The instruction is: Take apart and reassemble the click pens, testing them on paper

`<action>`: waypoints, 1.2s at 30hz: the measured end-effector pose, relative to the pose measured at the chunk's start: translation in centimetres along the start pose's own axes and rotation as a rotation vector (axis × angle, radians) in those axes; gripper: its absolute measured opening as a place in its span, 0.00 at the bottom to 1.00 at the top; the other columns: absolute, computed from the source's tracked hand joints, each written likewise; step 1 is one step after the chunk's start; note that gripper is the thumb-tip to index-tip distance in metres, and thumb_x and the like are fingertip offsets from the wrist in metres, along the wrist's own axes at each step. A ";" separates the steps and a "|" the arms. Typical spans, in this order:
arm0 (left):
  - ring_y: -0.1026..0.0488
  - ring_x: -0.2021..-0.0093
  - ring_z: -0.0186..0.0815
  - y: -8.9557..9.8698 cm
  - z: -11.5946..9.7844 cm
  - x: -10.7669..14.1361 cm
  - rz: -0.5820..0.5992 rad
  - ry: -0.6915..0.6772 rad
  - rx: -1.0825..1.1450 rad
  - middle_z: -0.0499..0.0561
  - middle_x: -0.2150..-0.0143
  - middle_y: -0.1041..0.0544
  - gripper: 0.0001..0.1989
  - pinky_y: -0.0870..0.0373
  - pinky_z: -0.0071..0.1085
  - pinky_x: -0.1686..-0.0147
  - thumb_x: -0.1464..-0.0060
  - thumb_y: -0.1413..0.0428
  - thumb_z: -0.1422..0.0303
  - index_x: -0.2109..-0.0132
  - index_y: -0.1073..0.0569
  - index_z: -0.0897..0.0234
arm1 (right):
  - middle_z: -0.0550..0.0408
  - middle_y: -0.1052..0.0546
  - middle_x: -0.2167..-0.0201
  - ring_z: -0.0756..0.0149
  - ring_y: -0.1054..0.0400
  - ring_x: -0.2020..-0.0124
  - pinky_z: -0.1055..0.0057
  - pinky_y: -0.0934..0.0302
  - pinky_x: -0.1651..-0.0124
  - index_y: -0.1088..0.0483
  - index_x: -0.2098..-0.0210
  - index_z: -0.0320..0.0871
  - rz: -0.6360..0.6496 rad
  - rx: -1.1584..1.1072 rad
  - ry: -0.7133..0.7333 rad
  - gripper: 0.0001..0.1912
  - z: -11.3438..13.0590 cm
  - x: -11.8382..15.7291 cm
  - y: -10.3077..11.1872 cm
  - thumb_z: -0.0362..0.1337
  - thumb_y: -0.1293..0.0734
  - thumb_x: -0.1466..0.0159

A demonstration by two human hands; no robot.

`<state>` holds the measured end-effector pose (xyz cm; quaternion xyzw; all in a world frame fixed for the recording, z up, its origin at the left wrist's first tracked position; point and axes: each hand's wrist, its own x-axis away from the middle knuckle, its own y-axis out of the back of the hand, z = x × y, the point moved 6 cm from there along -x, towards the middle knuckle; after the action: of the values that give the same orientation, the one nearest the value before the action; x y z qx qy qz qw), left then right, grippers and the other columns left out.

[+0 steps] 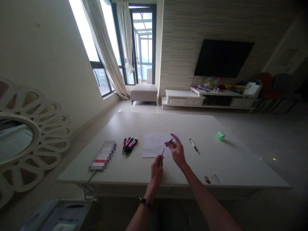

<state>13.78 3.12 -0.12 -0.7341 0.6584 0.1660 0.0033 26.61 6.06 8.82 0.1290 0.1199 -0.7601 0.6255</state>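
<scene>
My left hand (157,170) grips a slim dark pen (161,155), whose tip end rises toward my right hand (176,150). Thumb and forefinger of my right hand pinch a short dark pen part (171,140). I cannot tell whether it joins the pen. Both hands are above a white paper sheet (154,146) on a white table (134,125). To the left lie several red-and-black pens (130,146). A black-and-white pen (193,145) lies to the right, and a green block (220,136) lies farther right.
A blurred flat object (103,156) lies at the table's left. Small items (210,179) sit near the front edge. A petal-framed mirror (21,134) hangs left. Behind stand a cushioned bench (143,93) and a white TV cabinet (207,99).
</scene>
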 end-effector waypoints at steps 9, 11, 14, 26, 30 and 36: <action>0.43 0.77 0.26 0.4 0.5 0.2 -0.039 0.031 0.005 0.42 0.77 0.41 0.16 0.45 0.23 0.75 0.42 0.58 0.56 0.65 0.35 0.63 | 0.61 0.31 0.83 0.70 0.39 0.82 0.75 0.47 0.77 0.36 0.47 0.41 0.022 0.685 -0.109 0.25 -4.5 -0.2 5.7 0.40 0.37 0.44; 0.43 0.77 0.26 0.4 0.4 0.1 -0.039 0.033 -0.001 0.42 0.77 0.40 0.16 0.45 0.22 0.75 0.43 0.58 0.55 0.65 0.34 0.63 | 0.60 0.30 0.83 0.69 0.38 0.82 0.75 0.48 0.77 0.35 0.48 0.44 0.041 0.836 -0.120 0.24 -6.1 0.8 6.4 0.38 0.37 0.45; 0.44 0.77 0.26 0.4 0.3 0.1 -0.037 0.034 -0.011 0.42 0.78 0.40 0.17 0.46 0.23 0.75 0.43 0.58 0.55 0.64 0.34 0.64 | 0.58 0.29 0.82 0.68 0.36 0.80 0.75 0.46 0.76 0.34 0.50 0.46 0.032 0.911 -0.124 0.23 -7.2 1.8 7.0 0.40 0.35 0.45; 0.41 0.76 0.28 0.0 0.1 0.2 0.042 0.015 -0.094 0.43 0.77 0.38 0.17 0.44 0.23 0.74 0.42 0.59 0.56 0.63 0.33 0.63 | 0.52 0.25 0.78 0.66 0.35 0.77 0.72 0.41 0.72 0.27 0.71 0.40 0.091 0.240 -0.087 0.20 -5.1 4.0 -1.3 0.51 0.38 0.43; 0.42 0.77 0.28 -0.1 -0.1 0.4 0.063 0.006 -0.111 0.43 0.77 0.38 0.16 0.45 0.23 0.74 0.42 0.59 0.57 0.64 0.34 0.63 | 0.54 0.27 0.81 0.69 0.37 0.79 0.74 0.42 0.74 0.28 0.74 0.39 0.050 0.183 -0.075 0.21 -4.8 2.9 -1.9 0.51 0.39 0.42; 0.42 0.77 0.27 0.0 -0.1 0.3 0.041 0.000 -0.131 0.43 0.77 0.37 0.15 0.45 0.23 0.74 0.42 0.58 0.58 0.66 0.34 0.62 | 0.49 0.24 0.76 0.64 0.32 0.74 0.72 0.41 0.70 0.26 0.74 0.39 -0.037 0.441 -0.100 0.17 -5.6 -0.7 4.5 0.47 0.38 0.44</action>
<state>13.83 2.79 -0.09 -0.7190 0.6611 0.2089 -0.0482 31.39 7.78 3.77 0.2224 -0.0778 -0.7847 0.5734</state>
